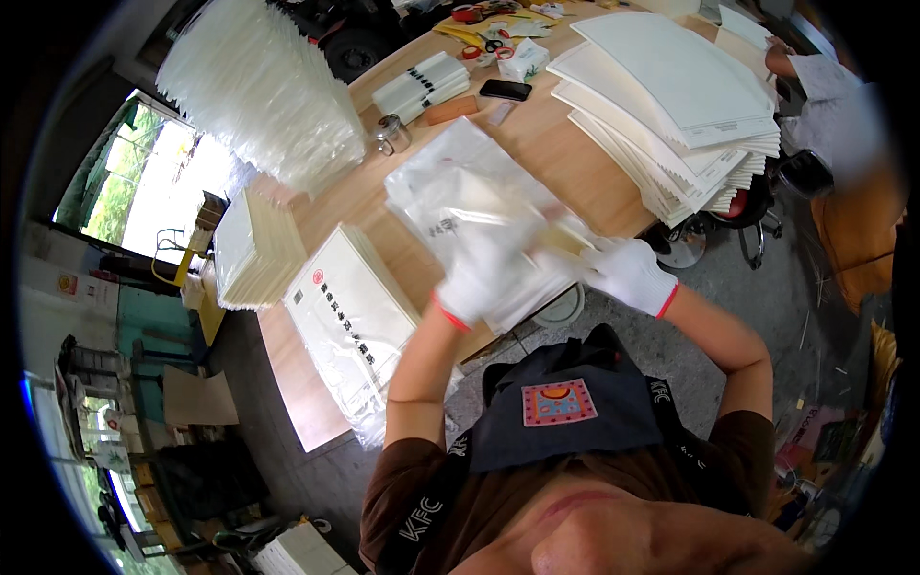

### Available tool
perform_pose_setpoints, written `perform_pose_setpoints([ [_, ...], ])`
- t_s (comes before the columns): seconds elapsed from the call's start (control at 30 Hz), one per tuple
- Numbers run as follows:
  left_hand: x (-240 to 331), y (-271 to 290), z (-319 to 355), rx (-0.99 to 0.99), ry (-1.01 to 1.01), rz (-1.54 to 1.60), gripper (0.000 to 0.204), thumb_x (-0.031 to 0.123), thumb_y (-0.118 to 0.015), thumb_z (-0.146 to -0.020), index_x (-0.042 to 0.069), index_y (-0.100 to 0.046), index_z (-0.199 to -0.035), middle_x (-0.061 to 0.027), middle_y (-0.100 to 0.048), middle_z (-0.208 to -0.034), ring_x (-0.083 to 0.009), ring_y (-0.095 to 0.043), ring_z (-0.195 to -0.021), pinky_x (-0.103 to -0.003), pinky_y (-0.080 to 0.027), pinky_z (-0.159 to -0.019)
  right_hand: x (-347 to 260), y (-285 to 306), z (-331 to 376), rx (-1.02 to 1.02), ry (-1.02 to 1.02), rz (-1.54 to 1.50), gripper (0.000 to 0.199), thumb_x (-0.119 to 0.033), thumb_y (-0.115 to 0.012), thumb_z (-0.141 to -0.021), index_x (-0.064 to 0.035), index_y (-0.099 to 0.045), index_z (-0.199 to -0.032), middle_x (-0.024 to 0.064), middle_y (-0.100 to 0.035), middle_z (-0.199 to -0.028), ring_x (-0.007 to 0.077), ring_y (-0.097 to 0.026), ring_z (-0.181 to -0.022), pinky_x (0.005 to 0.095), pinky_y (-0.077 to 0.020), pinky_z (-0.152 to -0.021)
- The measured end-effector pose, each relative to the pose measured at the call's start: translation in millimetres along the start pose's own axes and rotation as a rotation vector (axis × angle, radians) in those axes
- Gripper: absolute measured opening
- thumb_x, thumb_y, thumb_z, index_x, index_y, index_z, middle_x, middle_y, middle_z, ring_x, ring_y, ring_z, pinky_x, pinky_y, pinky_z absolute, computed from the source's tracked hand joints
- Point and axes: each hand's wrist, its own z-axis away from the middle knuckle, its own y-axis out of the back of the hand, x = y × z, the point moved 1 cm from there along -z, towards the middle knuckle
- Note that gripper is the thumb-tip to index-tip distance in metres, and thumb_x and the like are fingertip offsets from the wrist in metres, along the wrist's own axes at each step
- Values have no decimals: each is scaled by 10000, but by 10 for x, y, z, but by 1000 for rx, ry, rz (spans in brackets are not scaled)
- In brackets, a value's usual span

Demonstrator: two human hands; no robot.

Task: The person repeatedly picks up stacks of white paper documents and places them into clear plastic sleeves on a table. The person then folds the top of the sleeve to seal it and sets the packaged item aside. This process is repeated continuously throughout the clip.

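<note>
Both my hands wear white gloves with red cuffs. My left hand is over the near side of a pile of clear plastic bags, its fingers smeared by motion. My right hand is at the pile's right corner, fingers drawn together and pointing left; what they hold is blurred. A pale, shiny blur lies between the hands, over the bags. Left of them, a stack of printed cream sheets or folders in clear plastic lies near the table edge.
A tall stack of clear bags and a cream stack stand left. Large white sheets pile up at right. A glass jar, phone, tissue pack and scissors lie beyond. Another person's arm shows far right.
</note>
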Motion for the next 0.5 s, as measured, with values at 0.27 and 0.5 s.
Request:
perform_pose_setpoints([
  [0.27, 52, -729, 1130, 181, 134, 226, 290, -63, -521, -728, 45, -617, -980, -92, -664, -947, -237, -634, -699, -332, -518, -631, 358, -292, -225, -131, -395, -1394, 430, -234, -546, -878, -60, -509, -1270, 115, -629, -1105, 185, -610, -1000, 296, -467, -887],
  [0.5, 273, -785, 45, -134, 58, 151, 295, -68, -546, -734, 73, -609, -986, -132, -646, -823, -249, -643, -717, -344, -511, -647, -23, -855, -673, 270, 64, -36, 453, -265, -568, -849, 3, -545, -1213, 142, -607, -1169, 227, -541, -1152, 362, -396, -994],
])
